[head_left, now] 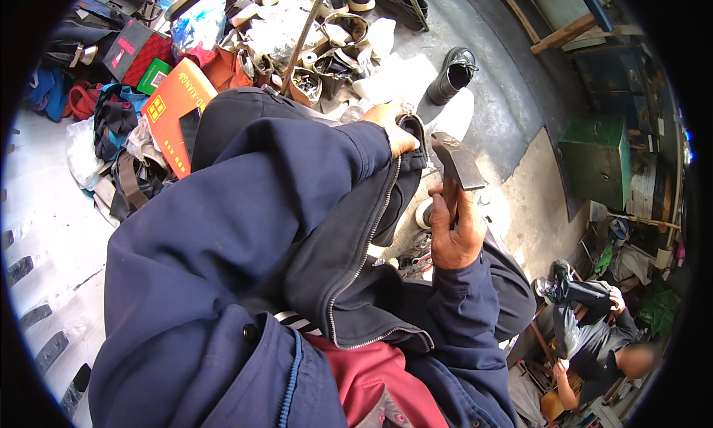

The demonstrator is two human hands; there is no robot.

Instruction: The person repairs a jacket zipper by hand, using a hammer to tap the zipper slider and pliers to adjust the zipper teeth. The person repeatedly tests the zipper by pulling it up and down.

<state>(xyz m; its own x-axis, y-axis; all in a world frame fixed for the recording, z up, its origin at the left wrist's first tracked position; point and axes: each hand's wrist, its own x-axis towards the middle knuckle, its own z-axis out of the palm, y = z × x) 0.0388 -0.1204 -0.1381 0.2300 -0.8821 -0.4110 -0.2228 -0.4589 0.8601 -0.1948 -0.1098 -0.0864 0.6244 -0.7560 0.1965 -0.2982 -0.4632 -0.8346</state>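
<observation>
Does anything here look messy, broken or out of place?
Yes. A single black boot stands alone on the grey floor, away from the untidy heap of shoe parts, bags and scraps at the top. Nearby, the right hand grips a hammer; the left hand pinches dark material.

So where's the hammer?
In the head view the hammer is right of centre, raised in the right hand, beside the left hand and below the black boot.

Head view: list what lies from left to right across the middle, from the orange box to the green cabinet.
Orange box → left hand gripping a dark item at the knee → hammer held in the right hand → green metal cabinet. The black boot stands farther back, above the hammer.
</observation>
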